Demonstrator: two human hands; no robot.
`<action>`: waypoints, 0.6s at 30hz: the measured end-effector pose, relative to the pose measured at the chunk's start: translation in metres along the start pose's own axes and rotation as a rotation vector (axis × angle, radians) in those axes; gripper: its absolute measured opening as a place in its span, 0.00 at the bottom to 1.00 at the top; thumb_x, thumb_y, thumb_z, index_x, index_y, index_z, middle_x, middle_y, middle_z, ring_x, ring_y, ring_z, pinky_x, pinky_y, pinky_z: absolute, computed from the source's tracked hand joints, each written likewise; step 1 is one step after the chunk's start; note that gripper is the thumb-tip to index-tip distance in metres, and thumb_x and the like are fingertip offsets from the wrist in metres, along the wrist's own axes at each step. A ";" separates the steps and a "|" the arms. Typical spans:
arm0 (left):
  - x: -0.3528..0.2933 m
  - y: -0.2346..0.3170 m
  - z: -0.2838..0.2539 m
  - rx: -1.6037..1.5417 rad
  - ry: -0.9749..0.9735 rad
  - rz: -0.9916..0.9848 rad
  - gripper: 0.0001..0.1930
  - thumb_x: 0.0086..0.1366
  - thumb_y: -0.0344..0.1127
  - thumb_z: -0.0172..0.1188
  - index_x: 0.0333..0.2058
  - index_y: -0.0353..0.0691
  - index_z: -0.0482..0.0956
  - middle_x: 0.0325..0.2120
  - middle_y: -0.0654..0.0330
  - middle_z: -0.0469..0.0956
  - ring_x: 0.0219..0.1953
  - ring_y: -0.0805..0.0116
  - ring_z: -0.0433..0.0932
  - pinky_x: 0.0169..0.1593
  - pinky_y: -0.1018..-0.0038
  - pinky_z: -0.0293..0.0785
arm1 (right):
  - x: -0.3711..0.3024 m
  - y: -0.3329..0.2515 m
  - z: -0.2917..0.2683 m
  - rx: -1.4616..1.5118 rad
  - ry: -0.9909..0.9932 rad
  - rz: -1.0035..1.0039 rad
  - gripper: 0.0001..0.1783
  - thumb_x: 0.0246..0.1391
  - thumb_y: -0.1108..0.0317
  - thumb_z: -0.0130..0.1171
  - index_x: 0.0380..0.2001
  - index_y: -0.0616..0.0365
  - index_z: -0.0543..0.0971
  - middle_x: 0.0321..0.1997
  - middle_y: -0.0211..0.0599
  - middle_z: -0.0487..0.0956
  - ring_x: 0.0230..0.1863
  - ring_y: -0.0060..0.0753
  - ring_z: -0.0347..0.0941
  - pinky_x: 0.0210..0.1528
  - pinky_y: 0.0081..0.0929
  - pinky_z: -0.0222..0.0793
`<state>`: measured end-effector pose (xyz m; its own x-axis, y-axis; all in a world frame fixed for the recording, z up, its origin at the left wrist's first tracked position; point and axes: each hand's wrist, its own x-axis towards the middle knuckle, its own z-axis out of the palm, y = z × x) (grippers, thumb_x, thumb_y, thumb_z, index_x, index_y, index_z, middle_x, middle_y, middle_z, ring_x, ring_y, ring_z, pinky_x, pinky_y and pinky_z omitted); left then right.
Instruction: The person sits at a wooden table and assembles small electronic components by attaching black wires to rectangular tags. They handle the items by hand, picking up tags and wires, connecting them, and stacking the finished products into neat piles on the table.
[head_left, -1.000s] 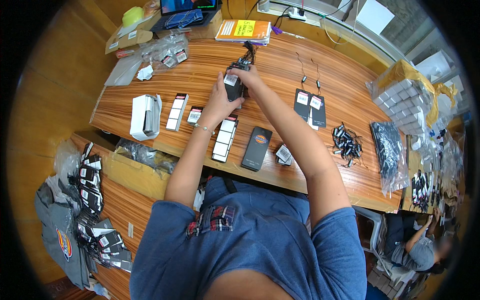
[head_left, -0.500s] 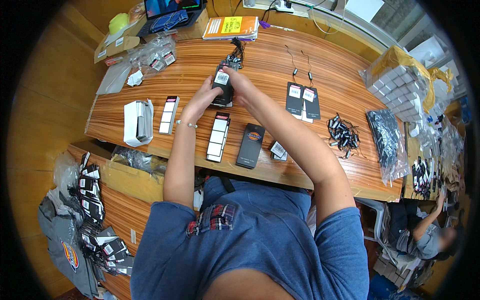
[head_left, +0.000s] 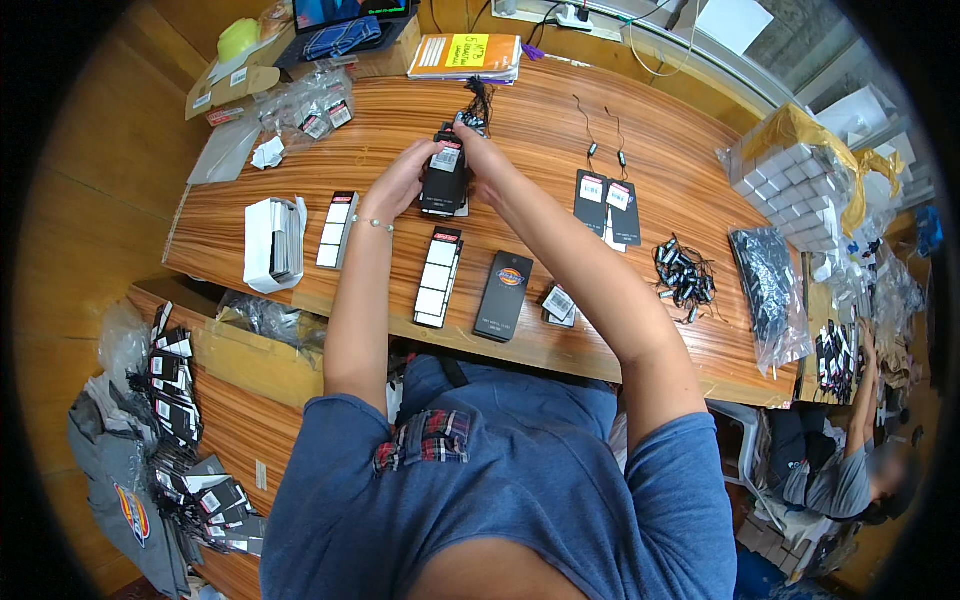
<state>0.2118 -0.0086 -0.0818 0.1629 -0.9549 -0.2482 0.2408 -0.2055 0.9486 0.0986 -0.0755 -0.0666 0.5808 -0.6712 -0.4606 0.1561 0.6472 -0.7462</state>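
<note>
Both hands are around a stack of black hang tags [head_left: 445,190] with a barcode sticker on the top one. My left hand [head_left: 404,180] grips its left side, the thumb near the upper end. My right hand [head_left: 481,162] is on its right side, fingers closed at the upper right corner. A bunch of black strings with small fasteners [head_left: 474,108] lies just beyond the stack. Nearer to me are a strip of white stickers [head_left: 436,278], a pile of black tags [head_left: 503,296] and small barcode tags [head_left: 559,304], partly behind my right forearm.
Two strung tags [head_left: 606,208] and a heap of string fasteners [head_left: 684,276] lie right. Beyond them are a bagged black bundle [head_left: 768,300] and wrapped small boxes [head_left: 790,180]. A white box of cards [head_left: 273,245] stands left. Another person's arm [head_left: 862,390] shows far right.
My left thumb has moved from the face of the stack up toward its upper end. My right fingers have shifted slightly upward at the top corner. The stack stays nearly in place.
</note>
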 end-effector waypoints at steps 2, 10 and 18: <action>-0.004 0.004 0.008 -0.008 -0.021 -0.006 0.13 0.62 0.43 0.48 0.40 0.42 0.70 0.34 0.64 0.73 0.37 0.74 0.71 0.42 0.74 0.67 | 0.004 0.002 0.002 0.008 -0.007 -0.001 0.19 0.56 0.48 0.43 0.32 0.53 0.71 0.25 0.36 0.73 0.21 0.34 0.71 0.20 0.36 0.71; -0.004 0.008 0.015 0.002 -0.007 -0.081 0.16 0.63 0.44 0.47 0.43 0.40 0.70 0.35 0.63 0.73 0.36 0.76 0.71 0.41 0.75 0.68 | 0.005 -0.005 0.004 -0.009 0.002 0.085 0.19 0.56 0.47 0.42 0.30 0.52 0.71 0.26 0.35 0.74 0.22 0.35 0.71 0.24 0.37 0.70; 0.006 0.005 0.002 0.045 0.060 -0.063 0.22 0.60 0.47 0.51 0.48 0.38 0.66 0.42 0.57 0.72 0.49 0.66 0.66 0.51 0.65 0.61 | -0.014 -0.017 0.000 -0.089 0.042 0.070 0.19 0.57 0.47 0.40 0.29 0.51 0.71 0.26 0.34 0.75 0.25 0.33 0.73 0.25 0.38 0.72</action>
<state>0.2122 -0.0160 -0.0787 0.2064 -0.9256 -0.3174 0.2096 -0.2750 0.9383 0.0882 -0.0773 -0.0469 0.5532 -0.6416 -0.5313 0.0442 0.6595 -0.7504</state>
